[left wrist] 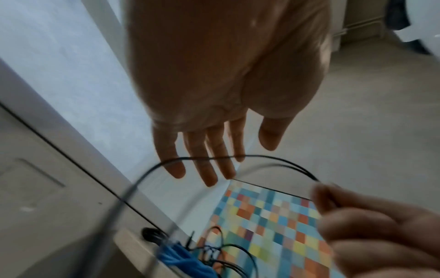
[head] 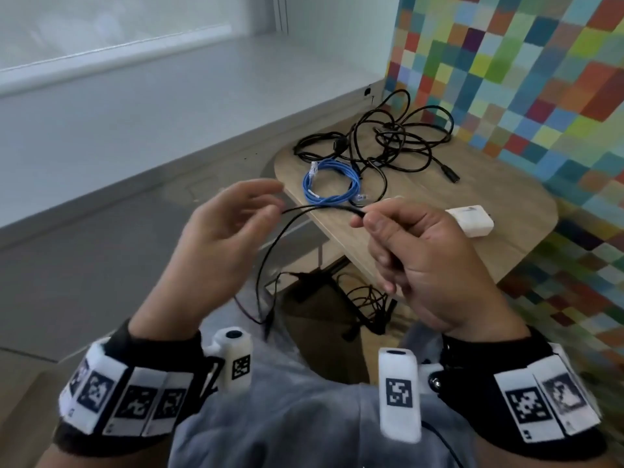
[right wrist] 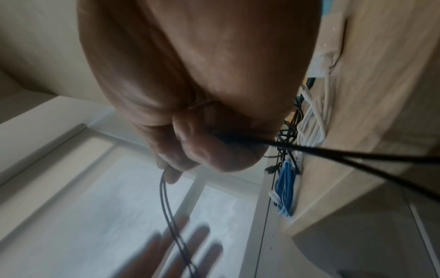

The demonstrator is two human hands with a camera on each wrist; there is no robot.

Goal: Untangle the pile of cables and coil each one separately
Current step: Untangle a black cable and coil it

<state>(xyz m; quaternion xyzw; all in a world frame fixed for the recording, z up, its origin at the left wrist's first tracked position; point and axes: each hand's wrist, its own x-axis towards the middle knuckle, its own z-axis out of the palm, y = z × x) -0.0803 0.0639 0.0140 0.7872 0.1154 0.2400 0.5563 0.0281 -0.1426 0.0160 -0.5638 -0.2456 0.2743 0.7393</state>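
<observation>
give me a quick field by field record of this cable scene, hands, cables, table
left hand: left hand, fingers straight and spread, thin black cable across the fingertips
right hand: right hand grips the same cable, fingers curled round it
held cable: spans both hands, a loop hangs below
coiled: blue network cable, on the light wooden table
still tangled: pile of black cables, behind the blue coil
other: white rectangular adapter, on the table beside the right hand

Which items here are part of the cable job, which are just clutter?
Job:
thin black cable, gripped by right hand, draped over left hand
black cable tangle
coiled blue cable

Lying about:
white adapter
cables under the table
</observation>
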